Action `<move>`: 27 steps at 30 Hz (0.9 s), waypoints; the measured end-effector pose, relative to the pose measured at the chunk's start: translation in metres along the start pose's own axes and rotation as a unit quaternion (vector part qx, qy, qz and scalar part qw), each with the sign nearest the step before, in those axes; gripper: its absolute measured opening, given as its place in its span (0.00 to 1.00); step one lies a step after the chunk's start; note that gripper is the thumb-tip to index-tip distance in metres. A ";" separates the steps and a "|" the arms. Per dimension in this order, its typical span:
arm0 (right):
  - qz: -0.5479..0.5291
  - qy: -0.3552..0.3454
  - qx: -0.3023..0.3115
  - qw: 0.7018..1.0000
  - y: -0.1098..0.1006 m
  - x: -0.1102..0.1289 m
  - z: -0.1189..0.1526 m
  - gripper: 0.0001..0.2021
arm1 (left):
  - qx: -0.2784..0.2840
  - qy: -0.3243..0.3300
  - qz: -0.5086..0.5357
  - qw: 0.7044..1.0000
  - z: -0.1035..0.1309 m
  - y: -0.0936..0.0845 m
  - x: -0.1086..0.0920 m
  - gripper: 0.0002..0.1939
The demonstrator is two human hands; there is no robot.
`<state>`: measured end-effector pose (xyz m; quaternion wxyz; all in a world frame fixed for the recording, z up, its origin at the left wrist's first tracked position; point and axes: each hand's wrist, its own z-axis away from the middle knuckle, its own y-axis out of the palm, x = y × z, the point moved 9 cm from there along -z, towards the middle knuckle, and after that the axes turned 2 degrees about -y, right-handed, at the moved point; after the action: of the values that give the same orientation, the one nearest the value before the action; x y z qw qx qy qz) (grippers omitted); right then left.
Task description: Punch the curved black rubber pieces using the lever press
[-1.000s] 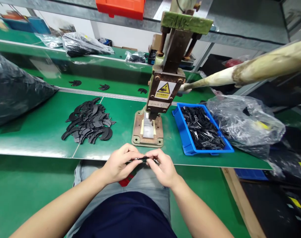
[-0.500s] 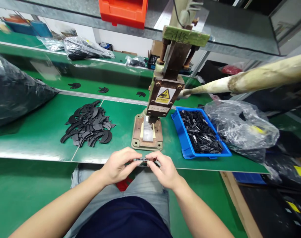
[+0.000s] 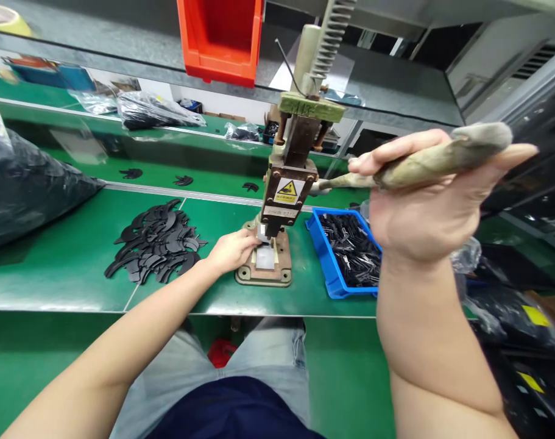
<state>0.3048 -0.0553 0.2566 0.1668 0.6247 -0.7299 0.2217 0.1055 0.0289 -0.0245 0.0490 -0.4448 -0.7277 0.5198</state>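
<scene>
My left hand (image 3: 234,251) reaches to the base plate (image 3: 282,259) of a hand press (image 3: 284,211). Its fingertips pinch a small black plastic part (image 3: 265,244) on the metal fixture, right beside the foot of the ram; the fingers hide most of that part. Raised at the right, my right hand (image 3: 418,213) has its palm under the press lever (image 3: 446,160) and its fingers around it. The lever slants up toward me from the press head.
Left of the press lies a heap of black curved parts (image 3: 161,241). A blue bin (image 3: 332,285) of small black pieces stands to its right. More curved parts (image 3: 183,180) lie farther back. A stuffed plastic bag (image 3: 30,183) is at left; an orange bin (image 3: 220,67) sits on the shelf.
Both hands were together at the table edge holding a small part. My left hand has moved forward to the press fixture with it; my right hand has risen to the lever.
</scene>
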 end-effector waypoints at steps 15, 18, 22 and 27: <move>0.149 -0.065 -0.020 0.987 0.007 -0.017 0.146 0.05 | 0.047 0.028 -0.016 0.998 -0.003 0.003 -0.013 0.17; 0.150 -0.122 -0.058 0.979 0.006 -0.016 0.147 0.05 | 0.047 0.013 -0.042 0.998 0.003 -0.019 0.002 0.16; 0.147 -0.182 -0.100 0.967 0.004 -0.013 0.151 0.07 | 0.075 -0.068 -0.149 0.984 0.023 -0.070 0.062 0.15; 0.140 -0.133 -0.130 0.972 0.004 -0.021 0.155 0.11 | 0.235 -0.111 -0.235 0.937 0.053 -0.093 0.123 0.21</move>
<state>0.3099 -0.1202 0.1138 0.1150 0.5130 -0.8485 0.0606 -0.0517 0.0707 -0.0225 0.1922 -0.1765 -0.6695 0.6955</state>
